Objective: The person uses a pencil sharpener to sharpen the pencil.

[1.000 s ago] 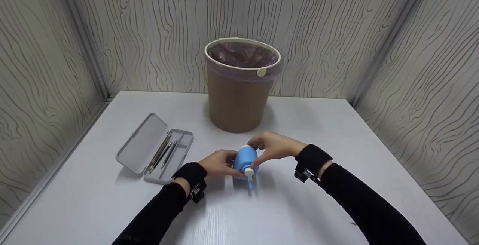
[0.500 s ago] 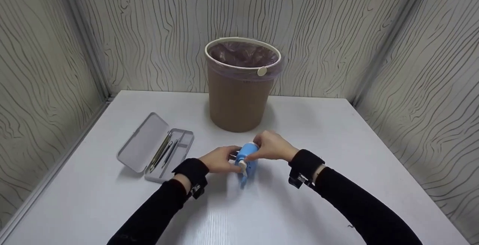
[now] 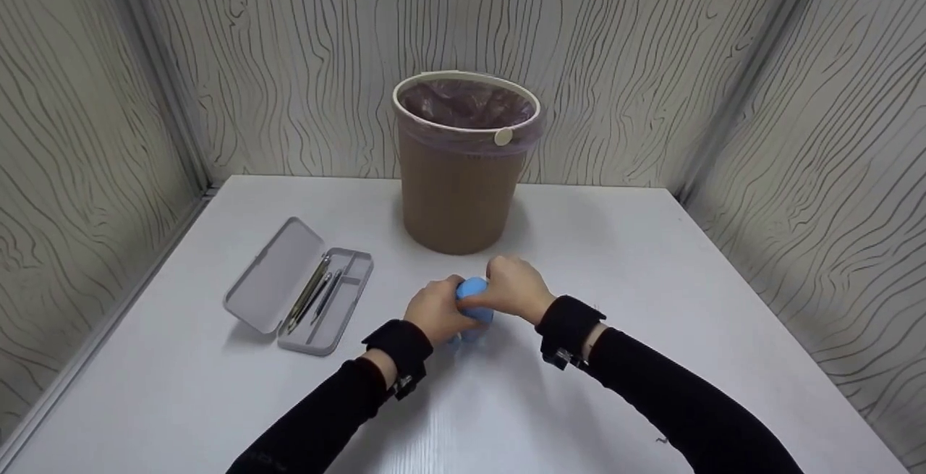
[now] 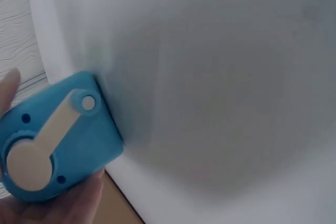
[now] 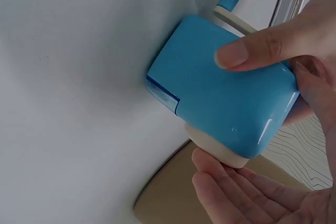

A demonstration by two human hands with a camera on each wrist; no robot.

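Observation:
In the head view, a blue crank pencil sharpener (image 3: 474,290) is between my two hands over the front middle of the table. My left hand (image 3: 436,309) holds its left side, and the thumb (image 5: 247,53) lies across the blue body in the right wrist view. From the far right, my right hand (image 3: 517,288) grips it too, thumb on one end and fingertips (image 5: 210,163) at the cream-coloured face. The cream crank (image 4: 58,121) with a blue knob shows in the left wrist view. Both hands cover much of the sharpener in the head view.
An opened grey pencil case (image 3: 264,278) lies on the left, with several pencils (image 3: 309,294) inside. Behind the hands stands a brown bin (image 3: 459,192) with a purple liner. Wood-patterned walls (image 3: 304,61) enclose the white table (image 3: 600,242) at the back and sides.
The sharpener has been turned, so its crank no longer points towards me and is hidden in the head view. Both hands have moved closer together around it.

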